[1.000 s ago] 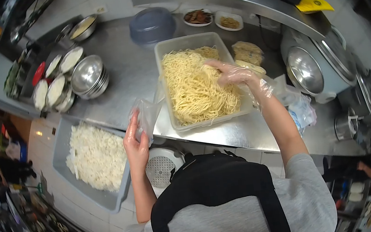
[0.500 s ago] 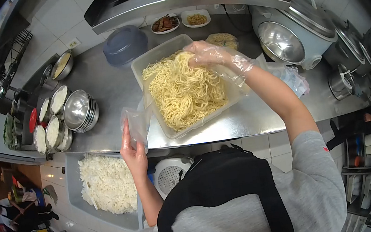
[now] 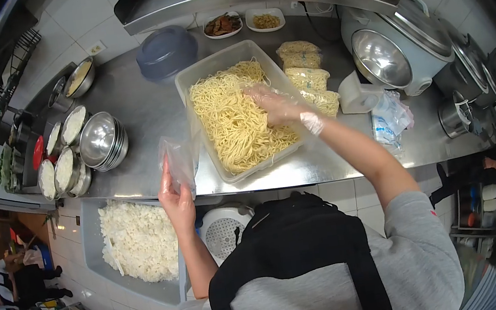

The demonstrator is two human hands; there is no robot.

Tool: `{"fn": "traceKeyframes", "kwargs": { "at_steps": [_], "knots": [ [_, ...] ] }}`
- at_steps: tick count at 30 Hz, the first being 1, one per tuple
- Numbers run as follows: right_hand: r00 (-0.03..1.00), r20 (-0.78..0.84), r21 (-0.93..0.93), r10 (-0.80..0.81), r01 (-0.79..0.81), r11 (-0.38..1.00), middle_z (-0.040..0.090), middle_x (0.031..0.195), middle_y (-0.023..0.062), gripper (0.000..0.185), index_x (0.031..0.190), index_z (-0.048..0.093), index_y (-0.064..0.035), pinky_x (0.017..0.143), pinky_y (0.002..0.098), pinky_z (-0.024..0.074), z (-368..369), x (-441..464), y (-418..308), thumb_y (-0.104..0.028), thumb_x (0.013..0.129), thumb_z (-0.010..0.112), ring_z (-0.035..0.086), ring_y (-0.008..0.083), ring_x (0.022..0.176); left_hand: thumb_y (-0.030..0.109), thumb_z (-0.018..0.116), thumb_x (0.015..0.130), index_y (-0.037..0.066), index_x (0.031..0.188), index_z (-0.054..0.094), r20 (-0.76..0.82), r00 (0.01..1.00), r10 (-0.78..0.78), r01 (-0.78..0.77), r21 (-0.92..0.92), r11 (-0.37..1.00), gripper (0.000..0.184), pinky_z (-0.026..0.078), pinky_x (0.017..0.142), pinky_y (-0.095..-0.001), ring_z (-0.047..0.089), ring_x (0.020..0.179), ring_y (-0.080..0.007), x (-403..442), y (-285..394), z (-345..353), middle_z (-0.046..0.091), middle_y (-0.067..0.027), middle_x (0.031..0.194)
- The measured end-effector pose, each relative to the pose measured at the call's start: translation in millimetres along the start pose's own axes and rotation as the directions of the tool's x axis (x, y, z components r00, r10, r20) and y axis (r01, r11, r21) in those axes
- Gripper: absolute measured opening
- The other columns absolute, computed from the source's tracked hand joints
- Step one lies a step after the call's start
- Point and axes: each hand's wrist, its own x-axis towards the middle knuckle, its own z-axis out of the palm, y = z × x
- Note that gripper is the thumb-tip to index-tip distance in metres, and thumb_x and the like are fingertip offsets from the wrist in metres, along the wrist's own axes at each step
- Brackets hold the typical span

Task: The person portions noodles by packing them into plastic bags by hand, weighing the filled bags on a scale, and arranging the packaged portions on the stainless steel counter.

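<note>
Noodles (image 3: pixel 224 136) lay heaped in a translucent tub (image 3: pixel 235 54) on the tabletop (image 3: pixel 142 124), its long axis slanting from far left to near right. The gloved right hand (image 3: pixel 276 105), raised with a clump half a second earlier, had lowered into them, fingertips buried, grip impossible to tell. The left hand's (image 3: pixel 175 195) fingers stood straight, thumb apart, touching a clear bag (image 3: pixel 179 160).

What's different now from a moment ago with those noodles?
The right hand has come down and toward the person, onto the noodles in the tub; the clump it held raised half a second ago no longer shows lifted. The left hand still holds up the clear bag beside the tub.
</note>
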Motion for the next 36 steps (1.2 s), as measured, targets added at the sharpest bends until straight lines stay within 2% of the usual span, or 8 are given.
{"fn": "traceKeyframes", "kwargs": {
  "at_steps": [2,5,14,18,20,25,30,36],
  "knots": [
    [0.993,-0.100,-0.184,-0.058,0.039,0.982,0.026,0.143,0.0138,0.067,0.137,0.030,-0.0066,0.109,0.0303,0.0226,3,1,0,-0.013,0.077,0.060,0.025,0.0245,0.132,-0.007,0.045,0.076,-0.004,0.130,0.042,0.014,1.000,0.003,-0.003,-0.024,1.000,0.054,0.034,0.099,-0.0304,0.045,0.119,-0.0208,4,-1,6,0.047,-0.0161,0.131],
    [0.972,-0.235,0.647,-0.033,0.181,0.741,0.034,0.135,0.0102,0.063,0.133,0.036,-0.0096,0.106,0.0378,0.0268,-15,-16,-25,-0.029,0.078,0.059,0.029,0.0250,0.129,-0.007,0.046,0.076,-0.004,0.130,0.042,0.038,0.999,0.026,-0.026,-0.008,1.000,0.055,0.035,0.098,-0.0297,0.046,0.118,-0.0204,12,4,13,0.047,-0.0161,0.130],
    [0.953,-0.293,0.681,-0.081,0.267,0.681,0.048,0.121,0.0136,0.057,0.124,0.046,-0.0012,0.099,0.0315,0.0325,-64,-13,-84,-0.025,0.075,0.062,0.046,0.0237,0.114,-0.009,0.045,0.075,-0.008,0.129,0.041,0.017,1.000,0.020,-0.019,-0.023,1.000,0.054,0.035,0.098,-0.0290,0.046,0.117,-0.0186,23,16,15,0.049,-0.0154,0.128],
    [0.981,0.094,0.583,-0.172,0.086,0.808,0.051,0.119,0.0137,0.056,0.124,0.047,-0.0026,0.098,0.0315,0.0347,-83,32,-67,-0.023,0.074,0.063,0.048,0.0233,0.112,-0.001,0.051,0.080,-0.003,0.126,0.046,-0.022,0.992,0.128,-0.127,0.039,0.991,0.046,0.044,0.063,-0.0212,0.054,0.081,-0.0082,24,7,13,0.058,-0.0056,0.107],
    [0.966,0.219,-0.416,0.138,-0.036,0.909,0.053,0.114,0.0142,0.049,0.117,0.052,-0.0067,0.091,0.0336,0.0396,-91,44,-102,-0.024,0.072,0.064,0.050,0.0226,0.110,-0.009,0.044,0.076,-0.008,0.129,0.041,0.014,1.000,-0.002,0.002,-0.015,1.000,0.053,0.035,0.098,-0.0293,0.047,0.116,-0.0189,21,11,12,0.048,-0.0159,0.128],
    [0.993,0.048,-0.289,-0.109,0.118,0.950,0.058,0.097,0.0125,0.032,0.096,0.056,-0.0045,0.075,0.0377,0.0449,-95,39,-83,-0.021,0.069,0.065,0.056,0.0236,0.092,-0.008,0.043,0.075,-0.008,0.129,0.041,-0.021,1.000,-0.005,0.004,-0.015,1.000,0.054,0.036,0.098,-0.0301,0.047,0.116,-0.0198,11,11,1,0.048,-0.0165,0.129],
    [0.972,0.027,-0.638,0.234,-0.164,0.753,0.060,0.096,0.0169,0.049,0.116,0.046,-0.0085,0.077,0.0415,0.0467,-7,-28,-13,-0.007,0.070,0.063,0.058,0.0319,0.092,-0.008,0.043,0.074,-0.008,0.130,0.040,-0.084,0.996,-0.025,0.022,-0.029,0.999,0.056,0.035,0.099,-0.0306,0.047,0.117,-0.0207,2,8,-13,0.047,-0.0171,0.129],
    [0.963,-0.268,-0.138,0.031,-0.070,0.988,0.060,0.095,0.0172,0.043,0.114,0.045,-0.0064,0.081,0.0398,0.0469,-44,-33,-37,0.001,0.073,0.054,0.059,0.0290,0.090,-0.007,0.044,0.073,-0.008,0.130,0.040,-0.050,0.999,-0.005,0.003,-0.035,0.999,0.056,0.035,0.099,-0.0308,0.047,0.116,-0.0206,9,24,-3,0.048,-0.0170,0.128]
  ]
}}
